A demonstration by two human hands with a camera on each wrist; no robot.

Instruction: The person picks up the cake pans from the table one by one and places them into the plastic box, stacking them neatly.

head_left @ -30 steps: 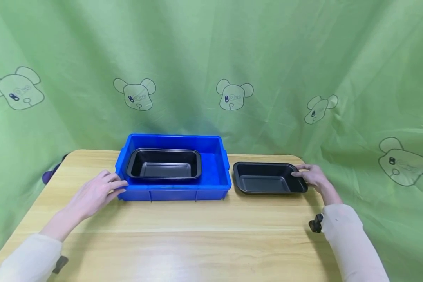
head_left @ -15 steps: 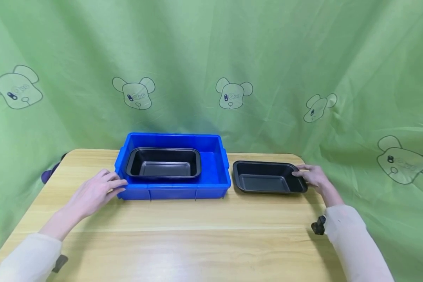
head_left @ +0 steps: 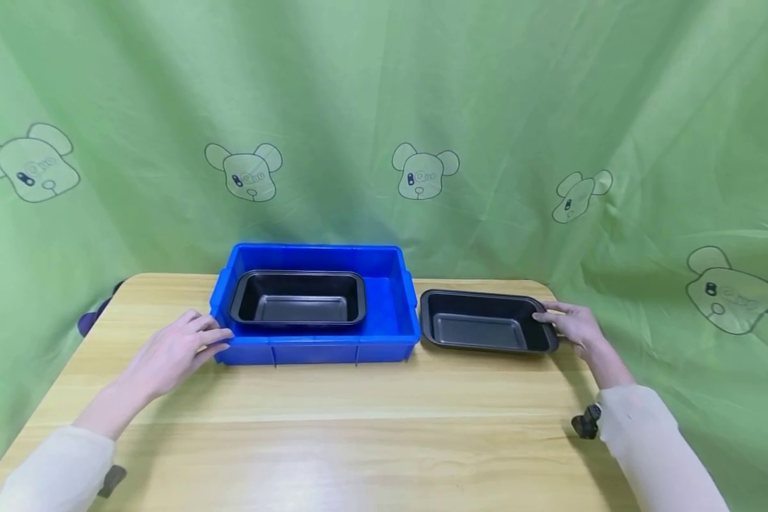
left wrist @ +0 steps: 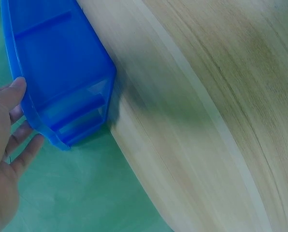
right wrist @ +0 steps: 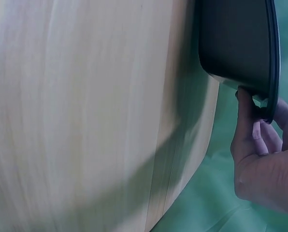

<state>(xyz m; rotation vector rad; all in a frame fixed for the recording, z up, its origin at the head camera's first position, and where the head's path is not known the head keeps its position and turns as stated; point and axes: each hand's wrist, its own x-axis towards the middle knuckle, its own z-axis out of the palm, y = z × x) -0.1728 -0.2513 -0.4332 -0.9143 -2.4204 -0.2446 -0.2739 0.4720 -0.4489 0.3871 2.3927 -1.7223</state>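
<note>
In the head view, a blue plastic bin [head_left: 384,306] stands at the back of the table with a black loaf pan [head_left: 301,308] inside its left part. My left hand [head_left: 182,348] grips the bin's front left corner; the left wrist view has the thumb on the rim of the bin [left wrist: 62,58]. To the right of the bin, my right hand [head_left: 574,327] pinches the right end of a second black loaf pan [head_left: 480,331]. From the right wrist view, the thumb is under the rim of that pan [right wrist: 236,43], with the other fingers partly hidden behind it.
A light wooden table [head_left: 333,427] stretches in front of the bin and pan. A green curtain [head_left: 333,85] with printed bear heads hangs close behind and around it. Something purple [head_left: 86,321] shows past the table's left edge.
The second loaf pan has shifted slightly left and turned a little, its left end towards the back. My right forearm has swung slightly right. My left hand and the bin keep their place.
</note>
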